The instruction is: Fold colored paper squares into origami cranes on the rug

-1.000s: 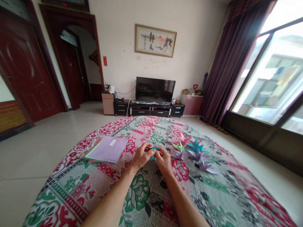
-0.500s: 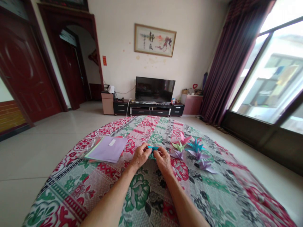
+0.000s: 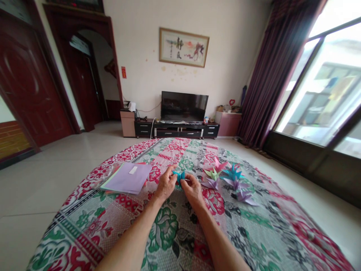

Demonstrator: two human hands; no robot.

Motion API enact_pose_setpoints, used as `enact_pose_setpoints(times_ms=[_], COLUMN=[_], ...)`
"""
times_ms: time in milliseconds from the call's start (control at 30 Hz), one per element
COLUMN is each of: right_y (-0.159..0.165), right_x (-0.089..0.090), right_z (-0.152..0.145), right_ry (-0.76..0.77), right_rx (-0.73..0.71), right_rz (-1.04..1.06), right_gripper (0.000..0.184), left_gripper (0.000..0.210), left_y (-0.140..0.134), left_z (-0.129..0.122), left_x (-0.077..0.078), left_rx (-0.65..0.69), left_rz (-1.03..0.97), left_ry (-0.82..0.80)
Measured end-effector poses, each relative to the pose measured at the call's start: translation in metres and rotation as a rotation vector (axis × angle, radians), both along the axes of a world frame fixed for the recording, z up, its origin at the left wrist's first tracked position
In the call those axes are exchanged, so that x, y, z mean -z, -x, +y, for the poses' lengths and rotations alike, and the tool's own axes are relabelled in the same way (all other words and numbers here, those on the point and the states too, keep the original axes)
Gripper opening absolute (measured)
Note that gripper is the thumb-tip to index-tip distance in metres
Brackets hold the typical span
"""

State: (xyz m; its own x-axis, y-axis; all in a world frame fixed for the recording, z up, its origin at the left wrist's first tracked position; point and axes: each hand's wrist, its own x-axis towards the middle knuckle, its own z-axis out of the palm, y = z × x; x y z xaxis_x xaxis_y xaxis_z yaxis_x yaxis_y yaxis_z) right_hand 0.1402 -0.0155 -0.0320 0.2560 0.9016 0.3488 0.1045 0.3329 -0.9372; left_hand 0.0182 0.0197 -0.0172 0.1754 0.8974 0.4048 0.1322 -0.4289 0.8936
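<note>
A small piece of folded blue paper is held between my two hands above the middle of the table. My left hand pinches its left side between thumb and fingers, with a fingertip raised above it. On the right side, my right hand grips it with thumb and index finger. The fingers hide part of its shape. To the right lie several folded paper cranes: a pink one, a green one, a blue one and purple ones.
A stack of coloured paper with a purple sheet on top lies to the left. The round table wears a flowered cloth. Beyond it stand a television and a low black cabinet.
The blue paper has been turned and its folded points now stand up between my hands. My left fingers have lifted and opened a little; the cranes and the stack stay put.
</note>
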Motion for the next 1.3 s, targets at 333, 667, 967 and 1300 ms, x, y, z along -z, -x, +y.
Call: enact_pose_setpoints(times_ms=[333,667,967,1300], right_y=[-0.0002,0.0013,0.0026,0.0050], right_x=[0.0011,0.0044,0.0010,-0.0027], right_z=[0.0002,-0.0007,-0.0027,-0.0058], right_ry=[-0.025,-0.042,-0.012,0.013], right_rx=[0.071,0.103,0.126,0.149], right_rz=[-0.039,-0.113,-0.146,-0.227], right_gripper=[0.022,0.022,0.022,0.022], left_gripper=[0.023,0.019,0.019,0.016], left_y=[-0.0005,-0.0018,-0.0022,-0.0006], left_z=[-0.0102,-0.0046,-0.0066,-0.0078], left_x=[-0.0101,-0.0024,-0.0034,-0.0049], left_rx=[0.029,-0.056,-0.087,-0.106], left_rz=[0.111,0.162,0.203,0.293], left_ry=[-0.005,-0.046,-0.102,-0.160])
